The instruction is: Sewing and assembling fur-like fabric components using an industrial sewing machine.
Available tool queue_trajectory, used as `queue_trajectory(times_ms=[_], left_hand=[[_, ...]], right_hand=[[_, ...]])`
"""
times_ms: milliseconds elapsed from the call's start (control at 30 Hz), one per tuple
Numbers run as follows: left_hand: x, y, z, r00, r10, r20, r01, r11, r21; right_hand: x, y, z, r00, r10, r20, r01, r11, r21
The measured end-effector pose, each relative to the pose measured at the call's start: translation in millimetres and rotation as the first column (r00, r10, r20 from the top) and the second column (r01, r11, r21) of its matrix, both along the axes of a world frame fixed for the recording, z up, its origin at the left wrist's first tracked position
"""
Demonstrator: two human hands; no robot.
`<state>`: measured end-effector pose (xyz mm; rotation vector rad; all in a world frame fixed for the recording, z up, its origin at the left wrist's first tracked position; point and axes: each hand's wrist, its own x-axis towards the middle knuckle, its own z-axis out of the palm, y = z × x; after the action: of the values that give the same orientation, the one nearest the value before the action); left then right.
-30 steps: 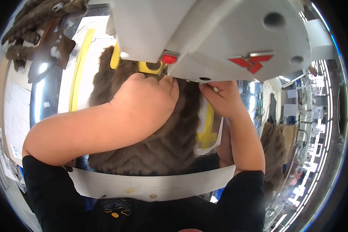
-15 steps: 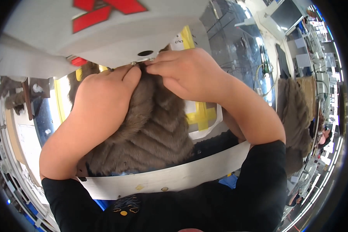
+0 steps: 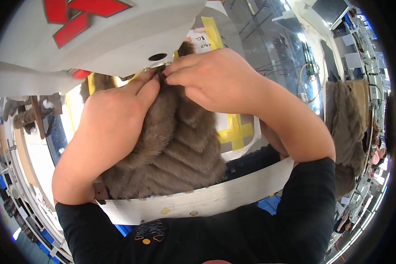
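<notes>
A brown fur piece [image 3: 171,149] with chevron-like ridges lies in front of me, its far part gathered up below the head of a white sewing machine [image 3: 132,53]. My left hand [image 3: 116,116] is closed on the fur's left side, thumb and fingers pressed together near the machine's underside. From the other side my right hand [image 3: 211,79] pinches the fur's upper edge, its fingertips close to the left ones. The machine's head hides the far fingertips and whatever lies directly under it.
Yellow tape [image 3: 235,132] marks the work surface right of the fur. A pale board [image 3: 224,191] edges the table near my body. More brown fur [image 3: 344,127] hangs at the right. At the upper right stands a monitor [image 3: 330,12].
My view has shifted slightly, so the machine sits further left and the tape further right. Both hands keep their hold on the fur, nearly unmoved against it.
</notes>
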<state>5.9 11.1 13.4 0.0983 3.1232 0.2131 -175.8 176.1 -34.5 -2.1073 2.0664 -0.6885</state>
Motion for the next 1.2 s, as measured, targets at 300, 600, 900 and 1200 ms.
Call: queue_trajectory(times_ms=[300,600,900,1200], left_hand=[[5,0,15,0.983,0.018,0.183,-0.025,0.999,0.039],[5,8,26,0.964,-0.017,0.266,0.004,0.999,0.052],[1,10,13,0.987,-0.081,0.142,0.063,0.99,0.128],[7,5,15,0.986,-0.108,0.125,0.112,0.994,-0.022]], right_hand=[[5,2,7,0.999,0.02,0.026,-0.02,1.0,0.015],[9,7,14,0.998,0.056,0.008,-0.056,0.998,0.005],[4,11,20,0.999,0.028,-0.029,-0.027,0.999,0.038],[8,13,21,0.999,0.025,0.033,-0.027,0.998,0.065]])
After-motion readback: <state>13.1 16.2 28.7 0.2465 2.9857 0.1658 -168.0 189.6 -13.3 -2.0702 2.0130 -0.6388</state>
